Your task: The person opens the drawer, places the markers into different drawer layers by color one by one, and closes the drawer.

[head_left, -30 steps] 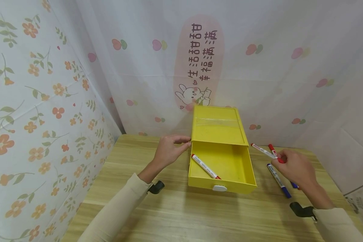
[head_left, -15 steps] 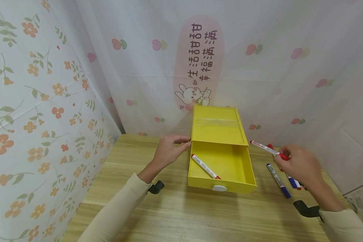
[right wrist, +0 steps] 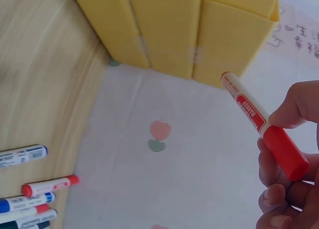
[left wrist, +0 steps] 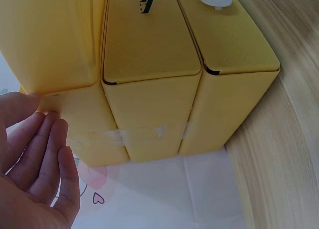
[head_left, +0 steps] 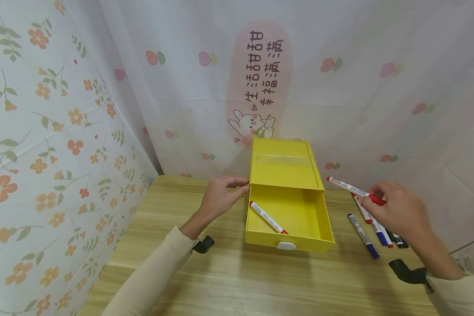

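The right hand (head_left: 400, 210) covers the upper ends of the black markers (head_left: 399, 240) beneath it in the head view. In the right wrist view this hand runs out at the right edge, and several markers on the table (head_left: 205, 281) are cut off at the left. The left hand (head_left: 217, 197) is cropped in its own wrist view; its fingers are loose and mostly extended, thumb and forefinger at the left side of the box (head_left: 284, 173) beside the drawer (head_left: 300, 215).

The right hand grips the red marker (head_left: 349, 187) at its capped end: the thumb presses 1 side, with curled fingers against the other. The rest of the barrel sticks out past the fingertips, in the air right of the box.

The plug end points left, toward the box; the red cap sits at the hand. The long axis slopes down to the right in the head view, and more steeply in the right wrist view. The drawer marker (head_left: 267, 217) lies slanted in the pulled-out drawer.
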The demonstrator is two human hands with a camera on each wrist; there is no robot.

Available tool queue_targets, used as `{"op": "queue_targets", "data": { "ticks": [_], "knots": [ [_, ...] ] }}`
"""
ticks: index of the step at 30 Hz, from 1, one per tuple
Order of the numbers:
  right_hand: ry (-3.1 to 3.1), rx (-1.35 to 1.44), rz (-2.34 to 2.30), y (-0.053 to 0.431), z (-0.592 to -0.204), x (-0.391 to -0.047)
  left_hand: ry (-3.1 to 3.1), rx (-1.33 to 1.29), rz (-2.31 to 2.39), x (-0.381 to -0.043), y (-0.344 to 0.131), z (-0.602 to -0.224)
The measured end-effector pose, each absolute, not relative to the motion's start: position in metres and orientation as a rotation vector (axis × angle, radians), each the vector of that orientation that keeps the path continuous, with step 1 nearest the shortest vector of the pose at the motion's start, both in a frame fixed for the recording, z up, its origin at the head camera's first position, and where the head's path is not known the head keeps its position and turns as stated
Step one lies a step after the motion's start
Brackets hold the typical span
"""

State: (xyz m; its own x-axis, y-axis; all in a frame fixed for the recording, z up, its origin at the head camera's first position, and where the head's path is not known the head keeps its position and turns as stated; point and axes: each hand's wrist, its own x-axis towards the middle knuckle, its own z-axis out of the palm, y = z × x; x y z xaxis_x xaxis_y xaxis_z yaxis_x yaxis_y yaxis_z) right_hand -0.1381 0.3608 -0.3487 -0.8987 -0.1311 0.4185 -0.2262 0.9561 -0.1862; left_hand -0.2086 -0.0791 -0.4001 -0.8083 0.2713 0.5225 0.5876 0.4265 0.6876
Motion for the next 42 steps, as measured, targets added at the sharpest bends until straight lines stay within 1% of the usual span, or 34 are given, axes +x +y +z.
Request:
{"op": "queue_targets", "data": {
  "ticks": [14,24,42],
  "knots": [
    [-2.62,0.354,0.275,0.347,-0.321,-0.125,-2.348,-0.748,-1.315,-0.208,-0.077,-0.4],
    [-2.577,0.439,0.227,0.323,-0.302,-0.115,-2.334,-0.763,-1.33,-0.209,-0.078,-0.399],
    [-2.465,0.663,0.221,0.272,-0.294,-0.1,-2.33,-0.752,-1.343,-0.208,-0.079,-0.4]
  ]
}}
